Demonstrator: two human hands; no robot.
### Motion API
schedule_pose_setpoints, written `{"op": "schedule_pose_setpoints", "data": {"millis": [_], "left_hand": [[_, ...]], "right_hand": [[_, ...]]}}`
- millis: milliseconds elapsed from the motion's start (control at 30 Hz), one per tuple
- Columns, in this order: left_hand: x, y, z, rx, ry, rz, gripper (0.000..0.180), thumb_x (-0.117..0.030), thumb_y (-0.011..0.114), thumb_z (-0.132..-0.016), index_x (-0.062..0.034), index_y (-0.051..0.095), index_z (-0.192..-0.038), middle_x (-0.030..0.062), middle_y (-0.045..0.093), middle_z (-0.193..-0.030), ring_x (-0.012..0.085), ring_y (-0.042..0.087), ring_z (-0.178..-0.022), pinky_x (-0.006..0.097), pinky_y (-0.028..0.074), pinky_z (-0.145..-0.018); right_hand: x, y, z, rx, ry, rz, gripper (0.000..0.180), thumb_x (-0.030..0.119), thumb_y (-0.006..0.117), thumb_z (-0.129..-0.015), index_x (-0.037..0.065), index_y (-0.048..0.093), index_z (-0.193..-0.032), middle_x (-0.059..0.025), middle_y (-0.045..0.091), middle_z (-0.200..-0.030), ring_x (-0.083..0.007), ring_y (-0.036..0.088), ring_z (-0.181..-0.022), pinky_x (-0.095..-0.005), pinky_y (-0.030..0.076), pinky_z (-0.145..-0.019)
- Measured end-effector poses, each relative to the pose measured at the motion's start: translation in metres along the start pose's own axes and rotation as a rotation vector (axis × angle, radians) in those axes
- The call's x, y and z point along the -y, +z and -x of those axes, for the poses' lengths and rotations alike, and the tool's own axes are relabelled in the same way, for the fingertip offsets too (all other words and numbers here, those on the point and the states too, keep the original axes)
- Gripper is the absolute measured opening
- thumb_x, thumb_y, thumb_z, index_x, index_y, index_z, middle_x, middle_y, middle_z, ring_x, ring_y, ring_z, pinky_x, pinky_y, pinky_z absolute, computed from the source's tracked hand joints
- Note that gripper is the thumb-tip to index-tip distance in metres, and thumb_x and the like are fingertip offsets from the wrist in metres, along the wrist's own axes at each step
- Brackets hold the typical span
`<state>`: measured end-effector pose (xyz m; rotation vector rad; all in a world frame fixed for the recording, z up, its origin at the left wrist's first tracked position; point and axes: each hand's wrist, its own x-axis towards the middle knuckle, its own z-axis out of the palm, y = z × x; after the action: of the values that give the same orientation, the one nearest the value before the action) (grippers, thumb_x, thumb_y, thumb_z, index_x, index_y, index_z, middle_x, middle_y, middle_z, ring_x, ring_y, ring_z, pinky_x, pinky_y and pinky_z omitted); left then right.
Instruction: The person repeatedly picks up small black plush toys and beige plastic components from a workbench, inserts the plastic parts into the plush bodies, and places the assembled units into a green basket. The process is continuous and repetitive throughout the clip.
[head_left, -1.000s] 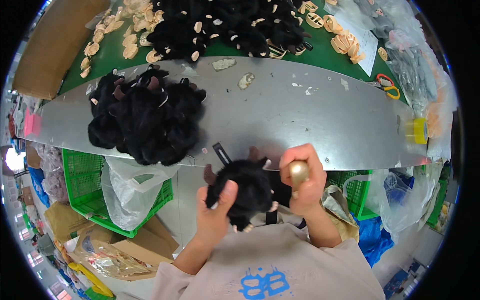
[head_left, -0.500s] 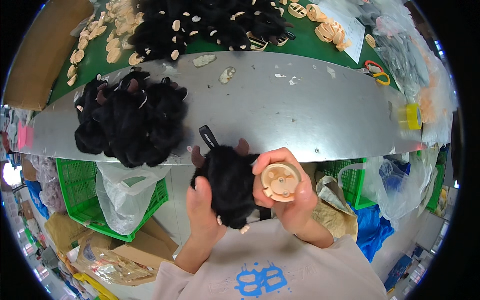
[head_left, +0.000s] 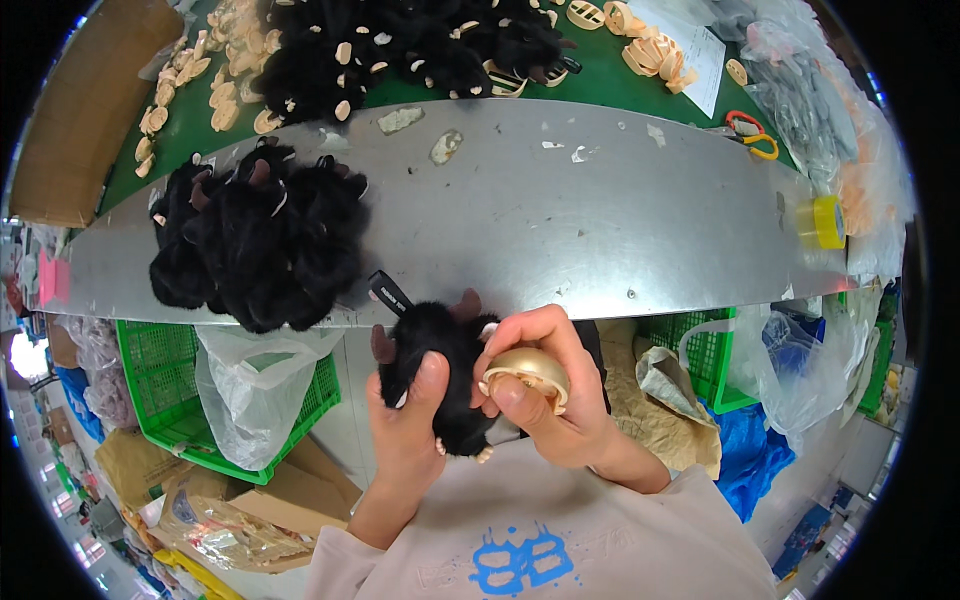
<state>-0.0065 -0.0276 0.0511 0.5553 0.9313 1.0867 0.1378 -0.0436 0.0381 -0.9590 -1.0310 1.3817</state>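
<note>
My left hand (head_left: 408, 425) is closed round the side of a small black plush toy (head_left: 440, 345), its thumb across the front. The toy has brown horns, pale toes and a black strap loop (head_left: 390, 292) at its top. In my right hand (head_left: 562, 400) is a round, cream-coloured plastic part (head_left: 528, 374), tilted with its hollow side toward my thumb. The right fingers touch the toy's right edge beside a pale ear. Behind the toy, its back is hidden.
Several finished-looking black plush toys (head_left: 265, 235) lie heaped on the left of the metal tabletop (head_left: 560, 220). More plush and cream plastic parts (head_left: 655, 58) cover the green mat behind. Scissors (head_left: 757, 140) and yellow tape (head_left: 828, 222) lie right; a green crate (head_left: 160, 395) stands below left.
My right hand has turned the cream part from facing up to tilted and moved it left against the toy. The left thumb has shifted onto the toy's front; the toy leans more.
</note>
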Motion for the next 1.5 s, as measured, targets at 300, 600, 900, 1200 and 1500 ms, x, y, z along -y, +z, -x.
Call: {"op": "schedule_pose_setpoints", "data": {"millis": [300,600,900,1200,1500], "left_hand": [[-0.006,-0.005,0.004,0.037,-0.048,-0.002,0.044,-0.026,0.056,-0.101,0.0043,0.050,-0.133,0.0121,0.060,-0.128,0.0189,0.060,-0.109,0.033,0.048,-0.095],[-0.003,-0.002,0.002,0.035,0.055,-0.083,0.043,-0.027,0.053,-0.103,0.0038,0.049,-0.133,0.0133,0.058,-0.132,0.0187,0.059,-0.111,0.032,0.048,-0.095],[0.004,-0.005,0.005,0.008,0.208,-0.279,0.038,-0.019,0.057,-0.101,0.0051,0.050,-0.131,0.0131,0.059,-0.129,0.0174,0.057,-0.112,0.031,0.045,-0.098],[0.018,-0.013,0.002,-0.151,0.402,-0.469,0.020,-0.016,0.062,-0.099,0.0037,0.064,-0.104,0.0017,0.064,-0.092,0.0079,0.053,-0.084,0.022,0.044,-0.074],[0.020,-0.016,0.005,-0.174,0.156,-0.156,0.019,-0.022,0.063,-0.099,-0.0038,0.066,-0.102,-0.0023,0.063,-0.090,0.0039,0.053,-0.084,0.021,0.043,-0.071]], "right_hand": [[0.010,-0.005,-0.005,0.080,0.067,-0.043,0.039,0.026,0.059,-0.099,0.002,0.044,-0.125,-0.0053,0.062,-0.091,-0.0092,0.056,-0.080,-0.0238,0.045,-0.072],[0.005,-0.007,-0.006,0.123,0.047,-0.039,0.037,0.027,0.054,-0.101,0.002,0.045,-0.127,-0.0061,0.062,-0.094,-0.0099,0.056,-0.081,-0.0238,0.046,-0.074],[-0.006,0.001,-0.009,-0.024,-0.281,0.462,0.032,0.012,0.065,-0.090,-0.001,0.053,-0.117,-0.0126,0.064,-0.095,-0.0204,0.063,-0.075,-0.0297,0.051,-0.067],[-0.024,0.023,-0.030,-0.235,-0.572,0.645,0.043,0.011,0.074,-0.078,-0.005,0.053,-0.111,-0.0156,0.057,-0.083,-0.0275,0.055,-0.066,-0.0339,0.047,-0.055],[-0.029,-0.008,-0.030,0.010,-0.627,0.834,0.047,0.039,0.074,-0.080,0.003,0.061,-0.107,-0.0112,0.048,-0.076,-0.0274,0.048,-0.063,-0.0355,0.042,-0.052]]}}
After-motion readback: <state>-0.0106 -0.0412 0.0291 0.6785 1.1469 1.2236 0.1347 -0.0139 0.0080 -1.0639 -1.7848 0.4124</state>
